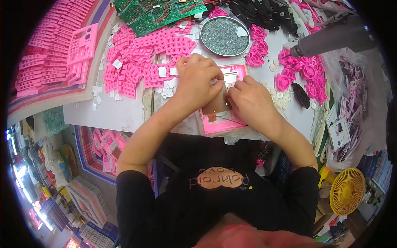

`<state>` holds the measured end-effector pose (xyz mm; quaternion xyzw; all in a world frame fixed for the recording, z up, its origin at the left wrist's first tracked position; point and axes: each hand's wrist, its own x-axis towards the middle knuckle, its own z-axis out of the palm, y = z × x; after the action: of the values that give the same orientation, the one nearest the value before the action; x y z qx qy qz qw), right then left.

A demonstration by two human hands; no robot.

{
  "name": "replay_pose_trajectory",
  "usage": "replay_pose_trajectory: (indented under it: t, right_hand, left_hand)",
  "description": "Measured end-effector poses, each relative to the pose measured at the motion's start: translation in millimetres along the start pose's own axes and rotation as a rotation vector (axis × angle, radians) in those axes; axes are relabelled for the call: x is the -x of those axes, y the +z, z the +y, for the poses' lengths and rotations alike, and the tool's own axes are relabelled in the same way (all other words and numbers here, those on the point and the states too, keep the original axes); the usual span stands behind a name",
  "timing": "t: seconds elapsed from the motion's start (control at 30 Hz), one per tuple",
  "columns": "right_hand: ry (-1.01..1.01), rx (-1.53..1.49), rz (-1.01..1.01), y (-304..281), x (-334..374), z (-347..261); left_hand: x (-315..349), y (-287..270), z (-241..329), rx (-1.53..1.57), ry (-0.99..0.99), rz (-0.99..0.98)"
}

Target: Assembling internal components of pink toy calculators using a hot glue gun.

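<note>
Pink plastic shell [225, 125]: shallow, rectangular, smooth glossy rim; lies on the pale, flat surface [111, 118] directly in front of the person. Brown board [216, 105], thin and flat with a smooth face, lies over the middle of the shell; thin red wire shows near the shell's lower right part.

Left hand [198, 80]: fingers curled, thumb close against the upper part of the board. Right hand [251, 100]: fingers bent and bunched at the board's right edge. Cannot tell whether either hand pinches the board or only presses on it; fingertips partly hidden.

Beyond the shell: round metal dish [225, 55] with thin rim, filled with small, grainy, shiny grey metal pieces [221, 35]. Left of it, heaped pink keypads [128, 78], perforated in grids, with flat white squares [162, 72] scattered among them. Behind, green circuit boards [161, 18]. Right: deep-pink ring-shaped parts [257, 46], smooth whitish discs [282, 97], a dark grey cylindrical tool [335, 36].
</note>
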<state>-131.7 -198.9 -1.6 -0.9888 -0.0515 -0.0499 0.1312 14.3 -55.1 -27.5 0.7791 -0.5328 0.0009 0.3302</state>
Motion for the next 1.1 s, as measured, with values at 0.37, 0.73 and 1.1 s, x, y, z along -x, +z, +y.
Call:
replay_pose_trajectory:
  t: [0.37, 0.73, 1.1]
  right_hand:
    - [0.124, -0.060, 0.191, 8, 14, -5]
    - [0.090, -0.113, 0.166, 6, 8, 7]
    - [0.072, -0.304, 0.322, 26, -6, 27]
  left_hand:
    - [-37, 9, 20, -0.349, 0.385, -0.445]
    - [-47, -3, 6, -0.188, 0.045, -0.602]
    - [-34, 3, 1, -0.122, -0.023, -0.507]
